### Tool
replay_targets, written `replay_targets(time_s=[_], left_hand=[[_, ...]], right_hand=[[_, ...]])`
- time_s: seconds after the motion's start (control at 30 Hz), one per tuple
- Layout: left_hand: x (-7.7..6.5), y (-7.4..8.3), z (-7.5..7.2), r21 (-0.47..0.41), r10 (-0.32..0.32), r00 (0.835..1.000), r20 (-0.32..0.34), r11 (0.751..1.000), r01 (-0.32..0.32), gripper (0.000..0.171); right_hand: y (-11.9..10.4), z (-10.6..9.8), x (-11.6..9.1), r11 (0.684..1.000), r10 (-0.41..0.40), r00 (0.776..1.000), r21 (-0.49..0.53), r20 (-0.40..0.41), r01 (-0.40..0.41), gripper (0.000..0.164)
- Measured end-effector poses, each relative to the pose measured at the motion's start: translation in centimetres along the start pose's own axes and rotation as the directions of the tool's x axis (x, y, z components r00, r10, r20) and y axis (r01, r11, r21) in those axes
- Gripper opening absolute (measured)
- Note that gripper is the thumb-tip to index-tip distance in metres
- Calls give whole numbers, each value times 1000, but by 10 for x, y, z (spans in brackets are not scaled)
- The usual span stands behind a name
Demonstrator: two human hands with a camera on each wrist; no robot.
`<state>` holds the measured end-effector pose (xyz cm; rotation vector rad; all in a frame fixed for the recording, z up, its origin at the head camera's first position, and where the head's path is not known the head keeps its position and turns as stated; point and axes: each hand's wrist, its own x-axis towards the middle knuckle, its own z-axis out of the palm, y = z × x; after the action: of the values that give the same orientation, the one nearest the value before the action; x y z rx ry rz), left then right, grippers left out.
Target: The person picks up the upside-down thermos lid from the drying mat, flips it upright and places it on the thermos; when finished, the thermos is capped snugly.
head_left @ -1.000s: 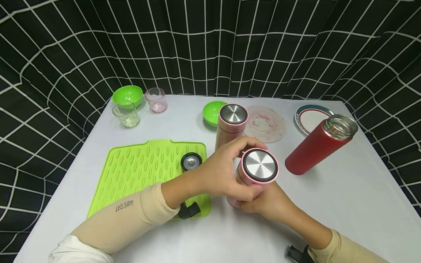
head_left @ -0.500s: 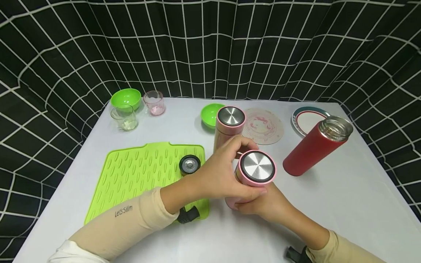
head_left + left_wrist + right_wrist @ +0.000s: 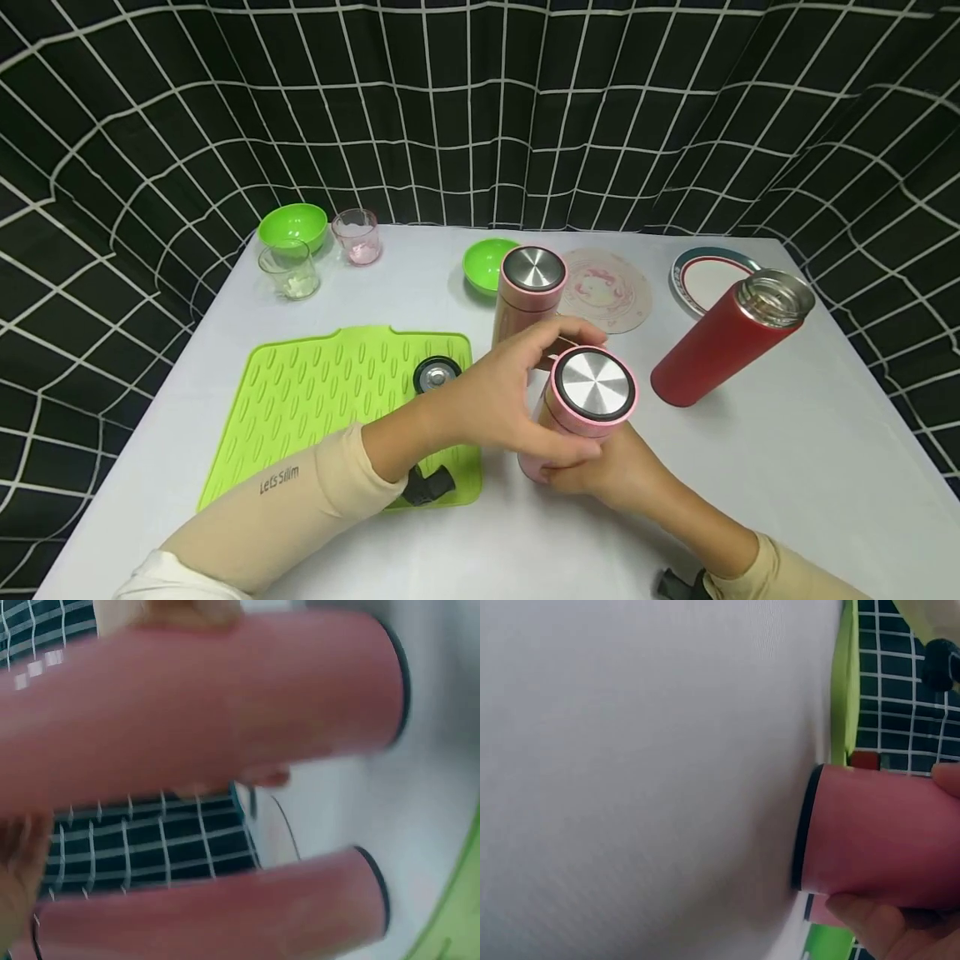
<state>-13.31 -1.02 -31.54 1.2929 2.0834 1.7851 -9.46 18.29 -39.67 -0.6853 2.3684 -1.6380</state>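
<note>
A pink thermos (image 3: 595, 383) with a brushed steel top stands upright on the table. My left hand (image 3: 502, 392) grips it near the top, thumb on the near side and fingers behind. Lower on the body, my right hand (image 3: 615, 467) holds it, partly hidden under the top. In the right wrist view, the pink thermos (image 3: 877, 832) has its dark base at the cloth, with right-hand fingers (image 3: 874, 919) on its side. A second pink thermos (image 3: 531, 283) stands just behind, apart from the held one; it also shows in the left wrist view (image 3: 225, 915).
A red bottle (image 3: 720, 350) without a lid stands to the right, before a plate (image 3: 705, 279). At left lies a green mat (image 3: 315, 392) bearing a dark round lid (image 3: 437, 373). Green bowls (image 3: 292, 223), glasses (image 3: 356, 237) and a round patterned mat (image 3: 611, 292) sit farther back.
My left hand's thumb and fingers have shifted slightly round the top of the held thermos. The right hand keeps its hold, and the whole head view shifts a little.
</note>
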Motion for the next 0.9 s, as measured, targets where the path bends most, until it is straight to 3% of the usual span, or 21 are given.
replay_targets(time_s=[0.07,0.13,0.2,0.27,0.33,0.5,0.6,0.67,0.7,0.77,0.87,0.9], left_hand=[[0,1,4,62,-10,999,-45,998,13,75],[1,0,6,64,-33,998,-58,997,36,74],[3,-1,3,22,-41,999,-23,999,41,69],[4,0,-1,-30,-70,997,32,997,71,72],[3,2,-1,-21,-82,996,42,996,83,78],[1,4,5,95,-17,995,-96,995,26,76],[2,0,1,-28,-14,998,-67,1000,12,70],[1,-1,-2,-134,-46,999,-9,990,45,71],[0,-1,-2,-139,-62,998,3,988,61,73],[-3,3,1,-59,-74,997,-11,996,73,78],[-4,7,9,121,-53,993,-102,990,65,79],[-4,7,9,132,-55,992,-112,989,69,80]], right_hand=[[0,1,-1,1000,22,1000,-20,-9,-23,57],[0,2,-2,998,42,999,-44,-20,-43,60],[1,3,-2,996,60,998,-64,-30,-61,62],[1,2,-2,998,35,999,-57,-20,-36,55],[2,1,-1,1000,-11,1000,-15,8,11,48],[1,1,-1,1000,-4,1000,-8,-17,4,54],[1,1,-1,997,41,998,-59,-52,-44,61],[1,0,-1,997,35,998,-62,-45,-37,58],[1,0,-1,998,29,999,-58,-39,-31,56],[2,-1,-1,998,-2,1000,-56,-24,0,52],[3,-1,1,999,-19,1000,-42,-7,19,48],[3,-1,1,999,-17,1000,-43,-7,17,48]])
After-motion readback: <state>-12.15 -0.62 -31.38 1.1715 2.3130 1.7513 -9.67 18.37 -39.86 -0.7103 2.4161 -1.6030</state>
